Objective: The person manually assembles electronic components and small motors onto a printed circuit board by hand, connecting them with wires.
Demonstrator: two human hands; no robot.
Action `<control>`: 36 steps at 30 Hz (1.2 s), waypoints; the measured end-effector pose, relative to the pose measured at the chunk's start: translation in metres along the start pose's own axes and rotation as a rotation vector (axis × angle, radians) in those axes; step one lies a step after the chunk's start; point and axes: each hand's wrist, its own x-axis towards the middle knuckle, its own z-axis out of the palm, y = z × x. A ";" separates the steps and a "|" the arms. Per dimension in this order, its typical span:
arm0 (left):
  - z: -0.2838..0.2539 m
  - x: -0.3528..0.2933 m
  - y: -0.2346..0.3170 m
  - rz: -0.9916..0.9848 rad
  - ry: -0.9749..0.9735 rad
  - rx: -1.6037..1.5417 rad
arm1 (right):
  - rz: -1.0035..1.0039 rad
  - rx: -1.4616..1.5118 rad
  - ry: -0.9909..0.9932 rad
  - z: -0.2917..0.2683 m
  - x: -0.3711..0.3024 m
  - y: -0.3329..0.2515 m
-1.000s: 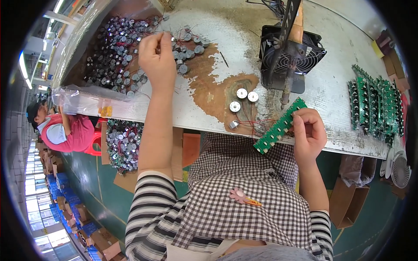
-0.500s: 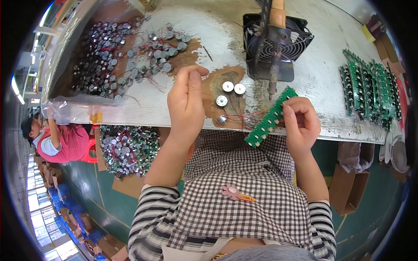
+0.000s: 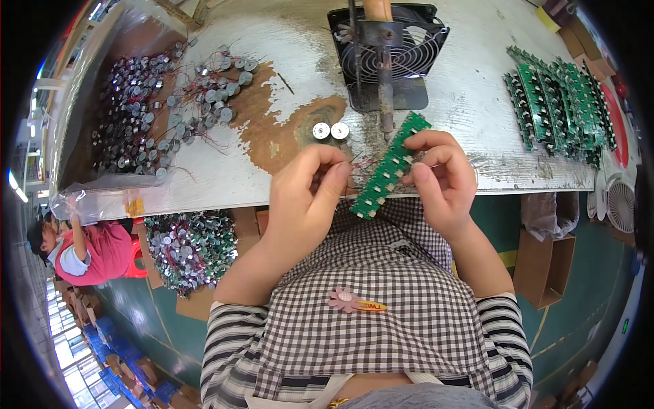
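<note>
My right hand (image 3: 446, 178) pinches a narrow green circuit board (image 3: 390, 165) that slants over the table's front edge, with a row of small pale parts along it. My left hand (image 3: 306, 194) is closed at the fingertips beside the board's left side, where thin red wires (image 3: 363, 163) run toward the board. It appears to grip these wires, though the fingers partly cover them. Just beyond the left hand, two small round motors (image 3: 321, 131) with white faces lie on the table. Above the board stands an upright soldering iron (image 3: 385, 88) with a wooden handle.
A black fan (image 3: 415, 51) stands behind the iron. Many small wired motors (image 3: 133, 102) fill an open box at left and spill onto the worn table (image 3: 484, 102). Green boards (image 3: 555, 102) are stacked at right. Another box of parts (image 3: 191, 249) sits below left; a person (image 3: 95, 252) is beyond.
My left hand has come down and right, its fingertips closing at the red wires and hiding the nearer motors. My right hand still holds the board. The whole view has shifted somewhat.
</note>
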 end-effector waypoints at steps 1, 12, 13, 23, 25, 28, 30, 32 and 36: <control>0.004 0.003 -0.005 -0.131 -0.030 -0.130 | -0.004 0.021 -0.009 0.001 -0.001 -0.001; 0.022 0.023 -0.012 -0.160 -0.068 -0.291 | -0.186 -0.260 -0.086 0.001 0.010 -0.009; 0.023 0.024 -0.014 -0.114 -0.071 -0.285 | -0.189 -0.256 -0.077 0.003 0.012 -0.010; 0.032 0.030 -0.010 -0.200 -0.068 -0.264 | -0.178 -0.336 -0.082 0.004 0.018 -0.014; 0.035 0.032 -0.008 -0.095 0.022 -0.322 | -0.210 -0.347 -0.086 0.004 0.024 -0.016; 0.032 0.031 -0.007 -0.179 -0.031 -0.247 | -0.209 -0.332 -0.079 0.004 0.021 -0.013; 0.031 0.028 -0.010 -0.179 -0.046 -0.229 | -0.178 -0.301 -0.070 0.004 0.016 -0.012; 0.030 0.024 -0.010 -0.178 -0.057 -0.206 | -0.135 -0.238 -0.069 0.004 0.011 -0.011; 0.029 0.024 -0.014 -0.142 -0.083 -0.234 | -0.132 -0.161 -0.067 0.003 0.009 -0.008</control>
